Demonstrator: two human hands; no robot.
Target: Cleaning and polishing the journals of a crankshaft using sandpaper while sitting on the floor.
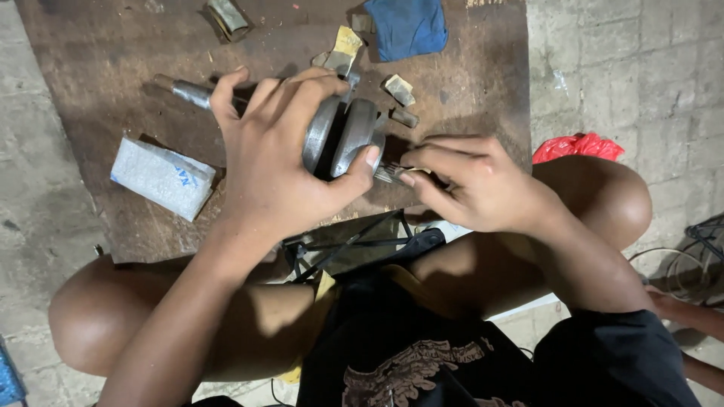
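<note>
My left hand (275,154) grips a grey metal crankshaft (343,136) around its two round webs, holding it over a dark wooden board (105,45). One shaft end (185,90) sticks out to the left past my fingers. My right hand (471,181) pinches something small, likely a scrap of sandpaper, against the splined shaft end (391,175) on the right; what it holds is mostly hidden by the fingers.
A whitish rectangular block (162,177) lies on the board at left. A blue cloth (407,26) and several sandpaper scraps (345,44) lie at the far side. A red bag (577,145) sits on the concrete floor beyond my right knee. Cables lie at the right edge.
</note>
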